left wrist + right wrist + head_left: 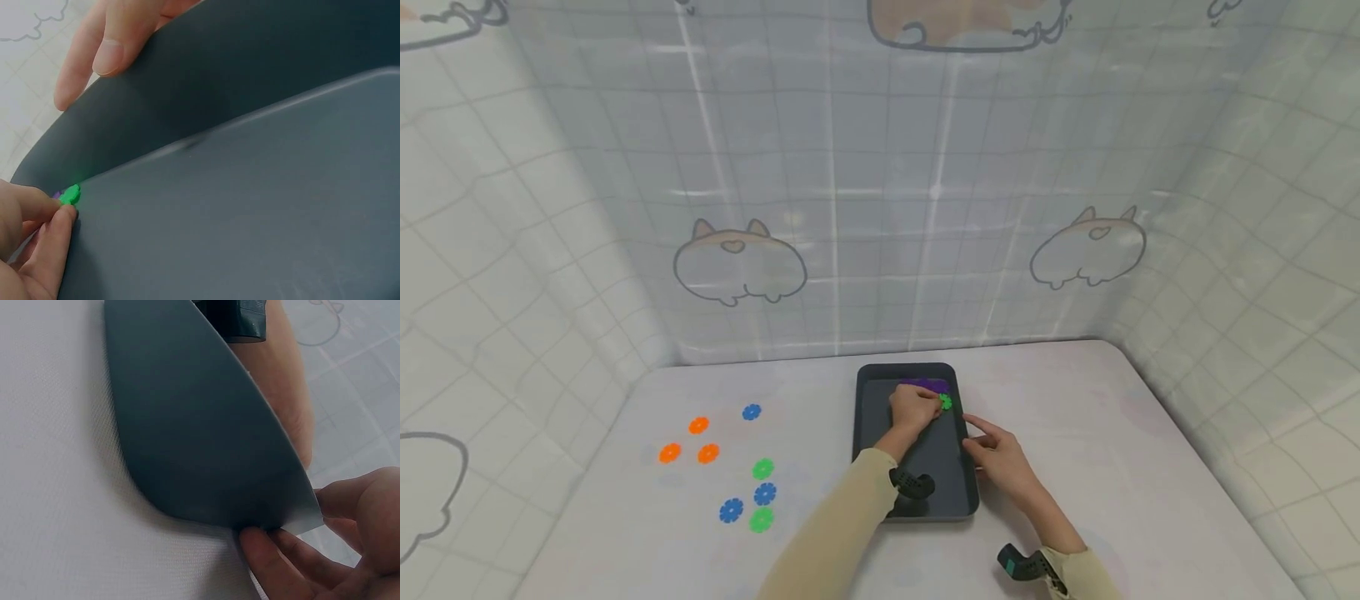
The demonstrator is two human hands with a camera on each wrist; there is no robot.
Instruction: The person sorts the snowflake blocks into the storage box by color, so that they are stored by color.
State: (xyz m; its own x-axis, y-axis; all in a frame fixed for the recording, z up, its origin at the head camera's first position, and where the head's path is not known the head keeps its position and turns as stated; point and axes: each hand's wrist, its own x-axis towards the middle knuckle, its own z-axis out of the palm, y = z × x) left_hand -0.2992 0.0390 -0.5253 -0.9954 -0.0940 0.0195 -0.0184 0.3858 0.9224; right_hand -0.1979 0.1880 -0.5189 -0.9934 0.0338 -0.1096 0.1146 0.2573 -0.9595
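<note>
My left hand (915, 405) reaches inside a dark grey rectangular tray (916, 493). Its thumb and fingertips pinch a small green notched disc (70, 194) near the tray's far right corner. Purple notched discs (934, 385) lie along the far end of the tray, partly hidden by that hand; how many is unclear. At the tray's right side, my right hand (1004, 461) grips the wall. In the right wrist view, a digit of this hand touches the rim while other fingers lie at the wall's lower edge.
Left of the tray, loose notched discs lie on the white tabletop (820, 417): three orange (708, 453), three blue (732, 510) and two green (762, 520). Patterned sheeting (887, 250) stands upright behind the table and along both sides. Each wrist wears a black camera.
</note>
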